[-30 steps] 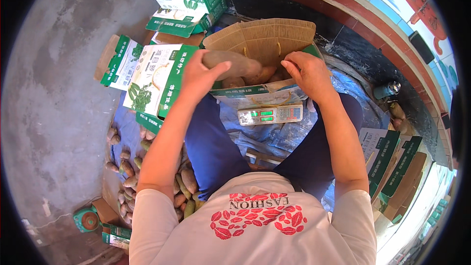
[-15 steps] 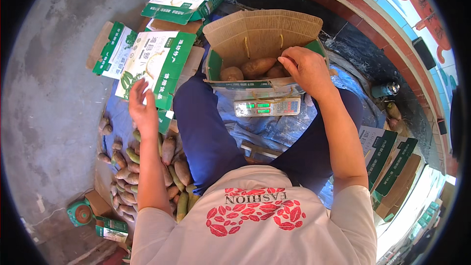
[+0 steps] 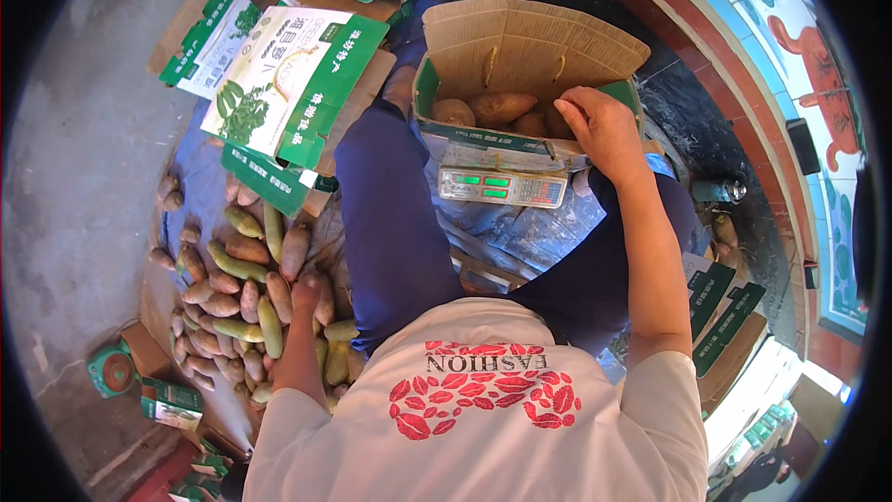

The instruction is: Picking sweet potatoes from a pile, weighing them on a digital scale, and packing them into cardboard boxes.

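My left hand (image 3: 306,294) is down among the sweet potatoes (image 3: 297,246) on the left, against a reddish-brown one. Its fingers are hidden, so I cannot see whether it grips anything. Loosely bent, my right hand (image 3: 604,127) hangs over the front right edge of an open cardboard box (image 3: 492,141), thumb and forefinger slightly apart with nothing visible between them. Several sweet potatoes (image 3: 502,110) lie inside this box; my right hand hides part of them. Just below the box's front is a digital scale panel (image 3: 502,188) with lit green displays.
Green radishes (image 3: 269,327) are mixed into the pile. White and green cartons (image 3: 293,84) stand at the left, beyond the pile. Flattened cartons (image 3: 729,330) lean at my right. A metal flask (image 3: 720,191) lies near the wall. Another green scale (image 3: 113,370) sits far left.
My left hand has dropped from beside the white and green carton into the pile. My right hand stays at the box edge. The whole view has shifted slightly.
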Available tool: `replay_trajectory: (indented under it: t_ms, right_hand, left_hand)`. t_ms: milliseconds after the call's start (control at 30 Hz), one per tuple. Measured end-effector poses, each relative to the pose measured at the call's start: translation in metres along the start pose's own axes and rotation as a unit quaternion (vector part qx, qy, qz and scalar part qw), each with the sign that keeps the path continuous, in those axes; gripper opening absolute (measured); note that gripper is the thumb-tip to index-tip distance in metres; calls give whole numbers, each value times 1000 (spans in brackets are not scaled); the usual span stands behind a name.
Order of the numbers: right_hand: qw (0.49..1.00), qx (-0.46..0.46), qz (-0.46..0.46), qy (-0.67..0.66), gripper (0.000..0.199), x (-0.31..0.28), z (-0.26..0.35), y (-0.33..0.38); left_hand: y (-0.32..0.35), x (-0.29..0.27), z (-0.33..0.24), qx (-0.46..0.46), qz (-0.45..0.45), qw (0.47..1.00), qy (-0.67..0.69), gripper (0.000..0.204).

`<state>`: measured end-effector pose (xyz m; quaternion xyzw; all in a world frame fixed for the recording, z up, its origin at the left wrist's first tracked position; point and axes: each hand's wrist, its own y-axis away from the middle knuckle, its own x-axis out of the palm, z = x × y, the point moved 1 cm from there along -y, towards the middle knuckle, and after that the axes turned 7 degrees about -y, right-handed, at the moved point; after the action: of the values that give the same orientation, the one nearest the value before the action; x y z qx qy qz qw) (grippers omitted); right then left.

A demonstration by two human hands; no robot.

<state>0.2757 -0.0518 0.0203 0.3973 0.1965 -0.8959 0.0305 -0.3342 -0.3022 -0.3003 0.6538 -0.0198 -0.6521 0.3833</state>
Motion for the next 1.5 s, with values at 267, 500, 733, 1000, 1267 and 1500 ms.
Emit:
replay_trajectory:
  t_ms: [267, 500, 733, 1000, 1267, 1500]
  right_hand:
    - [999, 24, 5, 45, 17, 0, -5, 7]
    - [998, -1, 13, 64, 15, 5, -2, 5]
    - [996, 3, 23, 82, 17, 5, -12, 8]
    - [996, -34, 8, 83, 14, 7, -10, 6]
    - [996, -34, 28, 76, 12, 7, -9, 5]
    - [995, -33, 33, 83, 12, 6, -6, 6]
  left_hand:
    - [66, 45, -22, 22, 104, 991, 84, 67]
    - [93, 92, -43, 96, 251, 961, -62, 85]
    - [115, 59, -71, 58, 276, 949, -141, 78]
    - [110, 73, -73, 137, 208, 941, -228, 59]
    - [132, 44, -99, 156, 177, 952, -196, 40]
    - [131, 41, -112, 187, 217, 938, -194, 42]
